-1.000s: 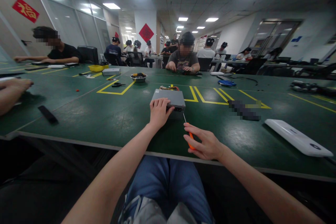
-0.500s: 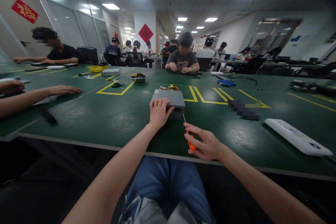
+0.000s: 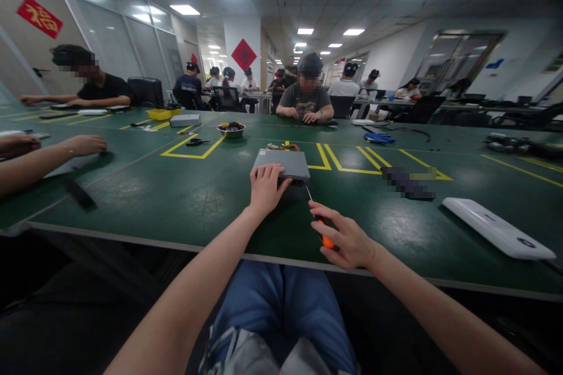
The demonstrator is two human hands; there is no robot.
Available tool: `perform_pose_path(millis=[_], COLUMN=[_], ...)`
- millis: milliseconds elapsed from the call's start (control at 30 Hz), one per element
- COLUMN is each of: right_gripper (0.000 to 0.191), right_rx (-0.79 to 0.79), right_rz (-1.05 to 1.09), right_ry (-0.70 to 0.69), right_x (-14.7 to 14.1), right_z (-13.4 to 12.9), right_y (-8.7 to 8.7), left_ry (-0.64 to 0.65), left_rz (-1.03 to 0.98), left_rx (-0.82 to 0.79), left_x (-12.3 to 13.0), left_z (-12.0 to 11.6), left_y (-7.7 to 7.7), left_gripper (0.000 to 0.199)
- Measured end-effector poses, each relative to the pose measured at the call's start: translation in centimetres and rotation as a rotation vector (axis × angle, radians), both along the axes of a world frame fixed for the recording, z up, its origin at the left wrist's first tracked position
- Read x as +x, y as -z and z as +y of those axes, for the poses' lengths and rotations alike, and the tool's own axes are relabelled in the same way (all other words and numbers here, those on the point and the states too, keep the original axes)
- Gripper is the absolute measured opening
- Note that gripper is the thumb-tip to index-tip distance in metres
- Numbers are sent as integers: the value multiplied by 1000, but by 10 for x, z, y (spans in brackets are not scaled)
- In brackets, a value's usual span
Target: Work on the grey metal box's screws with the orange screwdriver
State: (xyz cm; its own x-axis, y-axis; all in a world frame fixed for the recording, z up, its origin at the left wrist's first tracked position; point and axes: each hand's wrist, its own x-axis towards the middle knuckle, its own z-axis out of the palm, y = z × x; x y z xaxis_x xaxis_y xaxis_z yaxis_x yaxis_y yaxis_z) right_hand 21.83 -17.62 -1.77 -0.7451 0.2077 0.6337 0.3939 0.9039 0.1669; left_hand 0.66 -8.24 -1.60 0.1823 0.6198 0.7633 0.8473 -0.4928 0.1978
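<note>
A grey metal computer power supply [image 3: 290,162] lies on the green table in front of me, its cables bunched at the far side. My left hand [image 3: 265,187] grips its near left corner, fingers flat over the top and thumb against the near face by the socket. In my right hand [image 3: 345,238] is a screwdriver [image 3: 325,235] with an orange and black handle. Its thin shaft slants up to the near right corner of the power supply. Whether the tip sits in a screw is too small to tell.
A metal bowl [image 3: 231,130] holding tools stands beyond, left of the power supply. To the right lie a dark blurred-out object [image 3: 407,183] and a white device [image 3: 495,228]. A co-worker's hand [image 3: 90,145] rests at the left; another person [image 3: 308,91] sits opposite.
The screwdriver handle has turned and tilted slightly to the right in my right hand. My left hand and the power supply stay put. The co-worker's hand at the left has drawn back leftward.
</note>
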Motion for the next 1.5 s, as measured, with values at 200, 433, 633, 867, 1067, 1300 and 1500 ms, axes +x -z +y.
perform_pose_path(millis=[200, 433, 633, 867, 1067, 1300, 1500], right_gripper=[40, 41, 32, 22, 35, 35, 30], right_rx=[62, 20, 149, 96, 43, 150, 157], right_rz=[91, 6, -12, 30, -25, 110, 69], right_ry=[7, 5, 13, -23, -6, -2, 68], right_x=[2, 0, -2, -1, 0, 1, 2], right_z=[5, 2, 0, 1, -1, 2, 2], right_y=[7, 4, 1, 1, -2, 5, 6], left_ry=[-7, -11, -1, -3, -3, 5, 26], left_rz=[2, 6, -4, -3, -4, -5, -12], left_rx=[2, 2, 2, 0, 2, -13, -6], left_x=[1, 1, 1, 1, 0, 0, -2], left_z=[0, 0, -1, 0, 1, -1, -3], left_y=[0, -1, -1, 0, 0, -2, -3], left_gripper=[26, 25, 25, 25, 25, 23, 20])
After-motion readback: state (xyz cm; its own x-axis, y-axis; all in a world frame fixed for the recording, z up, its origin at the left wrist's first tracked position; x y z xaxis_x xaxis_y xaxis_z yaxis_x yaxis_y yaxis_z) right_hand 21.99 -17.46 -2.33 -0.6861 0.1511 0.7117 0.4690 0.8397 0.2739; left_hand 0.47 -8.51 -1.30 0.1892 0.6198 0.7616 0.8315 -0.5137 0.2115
